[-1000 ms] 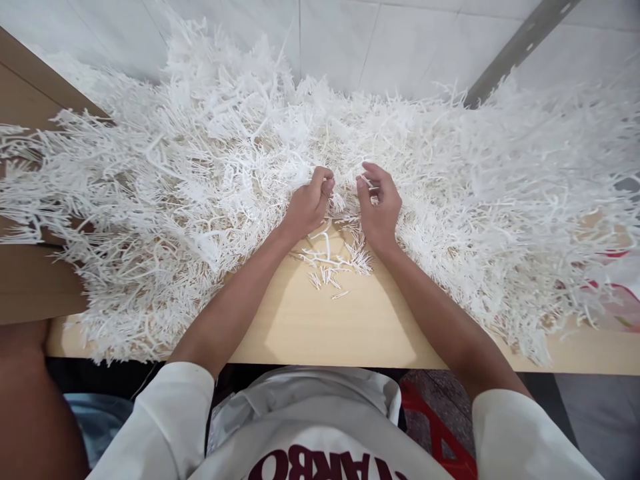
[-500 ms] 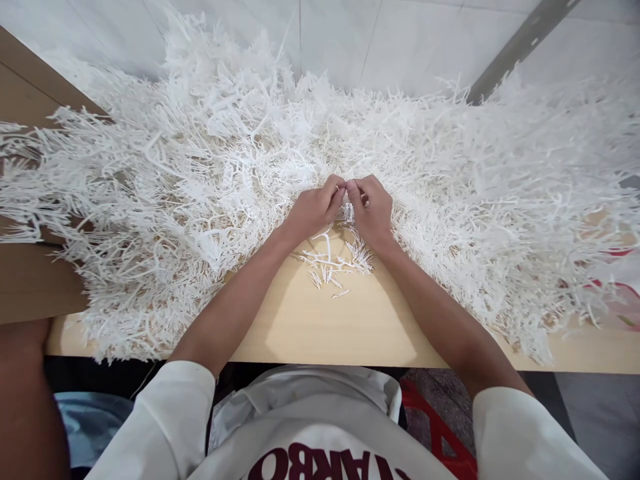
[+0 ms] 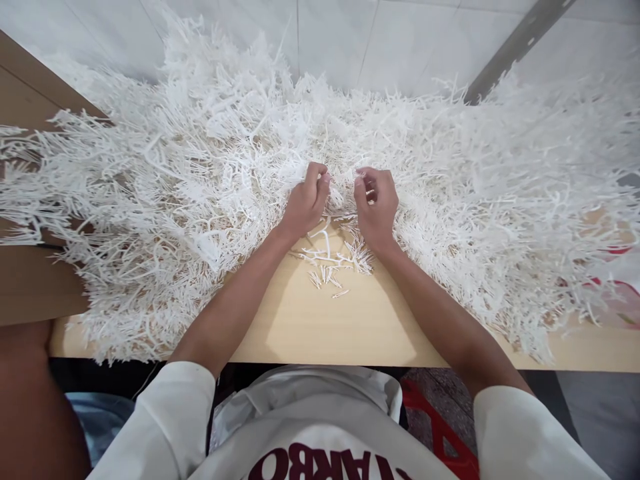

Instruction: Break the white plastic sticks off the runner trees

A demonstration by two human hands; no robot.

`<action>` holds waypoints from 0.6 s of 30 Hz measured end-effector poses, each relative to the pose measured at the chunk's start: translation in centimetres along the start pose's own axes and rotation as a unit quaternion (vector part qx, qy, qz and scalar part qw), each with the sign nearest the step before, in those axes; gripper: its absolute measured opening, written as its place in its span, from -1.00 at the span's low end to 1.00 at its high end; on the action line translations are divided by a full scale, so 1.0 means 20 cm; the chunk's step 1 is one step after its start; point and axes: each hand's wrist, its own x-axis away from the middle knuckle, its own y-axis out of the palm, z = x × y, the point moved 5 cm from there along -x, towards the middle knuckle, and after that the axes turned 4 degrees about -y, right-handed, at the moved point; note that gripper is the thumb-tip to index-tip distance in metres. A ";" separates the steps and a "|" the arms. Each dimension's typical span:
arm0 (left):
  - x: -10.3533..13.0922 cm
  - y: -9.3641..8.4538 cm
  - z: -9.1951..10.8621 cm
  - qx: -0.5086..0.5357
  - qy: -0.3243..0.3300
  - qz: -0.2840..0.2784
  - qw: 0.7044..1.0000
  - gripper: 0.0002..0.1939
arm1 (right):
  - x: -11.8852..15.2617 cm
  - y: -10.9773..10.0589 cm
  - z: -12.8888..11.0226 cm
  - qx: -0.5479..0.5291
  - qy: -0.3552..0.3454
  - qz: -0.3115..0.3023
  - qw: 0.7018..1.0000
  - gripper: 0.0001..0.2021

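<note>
A wide heap of white branching plastic pieces (image 3: 210,167) covers much of the wooden table (image 3: 330,327). At the near edge of the heap my left hand (image 3: 309,200) has its fingers pinched together, with whatever they hold too small to name. My right hand (image 3: 376,203), a short gap to the right, is curled with thumb and forefinger close; its fingertips meet the white pieces and any held item is unclear. Just below both hands, a branched white stem (image 3: 327,247) and short loose bits (image 3: 327,275) lie on the wood.
Brown cardboard (image 3: 40,283) stands at the left, near another person's arm (image 3: 45,400). A grey metal post (image 3: 520,50) rises behind the heap at the right. Something red (image 3: 440,433) is below the table edge, and a pinkish plastic bag (image 3: 617,300) lies far right.
My hands were touching at the fingertips and have moved apart, the left one a little left and up. The other person's arm at the left has shifted slightly right.
</note>
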 end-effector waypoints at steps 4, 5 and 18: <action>0.01 0.01 0.03 -0.006 0.017 -0.013 1.000 -0.62 | -0.02 0.02 0.01 -0.041 0.039 -0.050 0.997 -0.60; 0.01 0.01 0.03 -0.007 0.019 -0.013 1.000 -0.62 | -0.01 0.03 0.00 -0.041 0.030 -0.079 0.996 -0.58; 0.01 -0.01 0.07 -0.055 0.061 0.012 0.997 -0.58 | -0.01 0.04 -0.03 -0.037 -0.004 -0.092 0.995 -0.63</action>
